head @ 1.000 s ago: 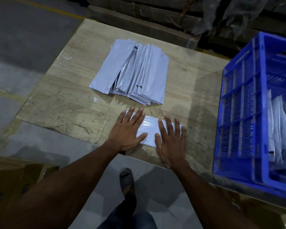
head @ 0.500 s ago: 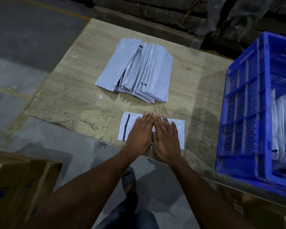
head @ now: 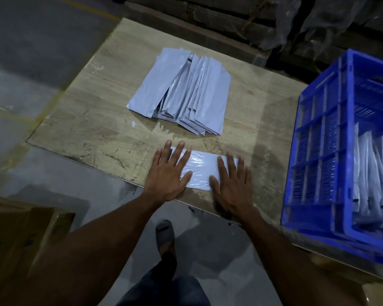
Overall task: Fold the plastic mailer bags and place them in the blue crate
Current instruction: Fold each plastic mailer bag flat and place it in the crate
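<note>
A folded white plastic mailer bag [head: 200, 171] lies flat near the front edge of the wooden table [head: 102, 129]. My left hand [head: 167, 173] presses its left end with straight, spread fingers. My right hand [head: 232, 184] presses its right end the same way. Behind them sits a fanned stack of several unfolded mailer bags [head: 181, 93]. The blue crate [head: 323, 151] stands at the right, with several folded bags [head: 369, 180] upright inside it.
A cardboard box [head: 24, 235] sits on the floor at the lower left. Stacked cartons and crumpled clear plastic [head: 285, 23] line the far side behind the table. My leg and foot [head: 165, 237] show below the table edge.
My hands, side by side at the bag's middle half a second ago, have slid apart to its two ends. The bag stays flat in the same spot.
</note>
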A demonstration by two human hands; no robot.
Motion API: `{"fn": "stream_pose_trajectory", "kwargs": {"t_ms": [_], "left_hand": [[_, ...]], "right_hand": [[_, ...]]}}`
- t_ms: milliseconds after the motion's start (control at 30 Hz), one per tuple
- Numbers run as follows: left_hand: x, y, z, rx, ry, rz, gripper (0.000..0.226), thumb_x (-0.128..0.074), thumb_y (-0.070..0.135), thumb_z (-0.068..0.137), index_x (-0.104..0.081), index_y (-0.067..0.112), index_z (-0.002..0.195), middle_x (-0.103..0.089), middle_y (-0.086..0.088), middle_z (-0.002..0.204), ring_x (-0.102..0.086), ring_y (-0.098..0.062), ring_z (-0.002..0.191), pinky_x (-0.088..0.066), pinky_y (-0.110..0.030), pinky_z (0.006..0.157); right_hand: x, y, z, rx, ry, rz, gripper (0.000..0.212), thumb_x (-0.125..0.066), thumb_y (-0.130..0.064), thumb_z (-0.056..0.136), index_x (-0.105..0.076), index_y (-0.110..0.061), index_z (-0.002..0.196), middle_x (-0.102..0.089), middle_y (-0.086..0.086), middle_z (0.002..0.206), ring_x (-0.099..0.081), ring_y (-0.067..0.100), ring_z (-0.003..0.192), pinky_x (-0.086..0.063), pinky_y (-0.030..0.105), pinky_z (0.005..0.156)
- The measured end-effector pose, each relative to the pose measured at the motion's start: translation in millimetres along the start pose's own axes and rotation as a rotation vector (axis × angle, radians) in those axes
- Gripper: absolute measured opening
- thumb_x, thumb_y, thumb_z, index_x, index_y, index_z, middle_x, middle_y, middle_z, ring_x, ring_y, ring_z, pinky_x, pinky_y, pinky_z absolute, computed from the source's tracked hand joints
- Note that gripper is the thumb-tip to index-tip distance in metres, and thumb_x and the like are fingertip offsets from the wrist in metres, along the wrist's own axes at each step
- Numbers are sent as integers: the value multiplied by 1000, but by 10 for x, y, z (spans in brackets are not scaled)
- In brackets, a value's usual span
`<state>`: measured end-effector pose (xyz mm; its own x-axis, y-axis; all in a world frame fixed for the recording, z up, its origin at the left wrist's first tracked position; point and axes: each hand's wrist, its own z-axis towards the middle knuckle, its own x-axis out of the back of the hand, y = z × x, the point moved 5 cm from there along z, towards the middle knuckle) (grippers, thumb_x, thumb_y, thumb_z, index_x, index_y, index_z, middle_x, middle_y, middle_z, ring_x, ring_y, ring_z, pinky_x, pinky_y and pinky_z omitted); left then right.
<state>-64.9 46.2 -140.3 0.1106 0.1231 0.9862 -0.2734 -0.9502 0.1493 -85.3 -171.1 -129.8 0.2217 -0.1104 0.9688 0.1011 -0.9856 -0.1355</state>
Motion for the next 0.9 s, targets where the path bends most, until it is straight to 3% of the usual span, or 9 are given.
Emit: {"fn": "stream_pose_trajectory", "kwargs": {"t_ms": [67, 167, 333, 567, 767, 833, 900], "left_hand": [[1, 11, -5, 2, -1, 13, 69, -18, 55, 106, -13, 23, 166, 0, -4, 174, 9, -35, 159, -6, -55, 128], [-9, 13, -3, -1, 11, 21, 67, -20, 51, 106, -14, 22, 166, 1, -4, 174, 11, -36, 159, -7, -55, 128], [-32, -4, 19, -3, -3, 15, 68, -22, 53, 105, -15, 23, 166, 2, -4, 174, 12, -37, 158, -5, -54, 128], [-34, -14, 14, 1, 9, 7, 71, -22, 56, 104, -13, 23, 166, 3, -4, 174, 13, -35, 158, -5, -54, 128], [-53, -12, 21, -2, -22, 10, 72, -17, 60, 104, -7, 25, 166, 8, -2, 174, 14, -33, 158, 0, -54, 127], [-50, -12, 29, 3, -27, 7, 73, -17, 61, 104, -9, 25, 166, 7, -2, 174, 13, -33, 159, -1, -55, 127], [-44, -2, 25, -6, -26, 4, 74, -16, 62, 103, -10, 24, 166, 5, -3, 174, 12, -34, 159, -3, -56, 127]], "right_hand": [[40, -51, 15, 9, 27, -46, 68, -17, -54, 104, -5, -21, 162, 9, 4, 169, 15, 33, 154, 4, 62, 121], [34, -401, 97, 193, 40, -61, 66, -23, -44, 103, -14, -14, 161, 0, 5, 170, 6, 29, 155, -3, 63, 121], [-33, -354, 148, 148, 37, -47, 61, -22, -53, 106, -19, -27, 161, -9, 5, 169, 0, 32, 156, -8, 55, 123], [26, 151, 19, 29, -32, 47, 76, -14, -71, 98, -1, -30, 161, 17, 3, 168, 19, 22, 153, 2, 52, 124], [32, 311, -159, -3, -155, 7, 96, -20, -85, 90, 23, -29, 156, 38, 4, 160, 36, 23, 147, 13, 56, 121], [85, 324, -232, 30, -169, -86, 99, -19, -85, 90, 25, -26, 156, 38, 8, 160, 36, 28, 147, 16, 59, 119], [168, 200, -258, 139, -110, -126, 93, -23, -77, 94, 14, -22, 160, 28, 10, 164, 28, 29, 150, 10, 60, 120]]}}
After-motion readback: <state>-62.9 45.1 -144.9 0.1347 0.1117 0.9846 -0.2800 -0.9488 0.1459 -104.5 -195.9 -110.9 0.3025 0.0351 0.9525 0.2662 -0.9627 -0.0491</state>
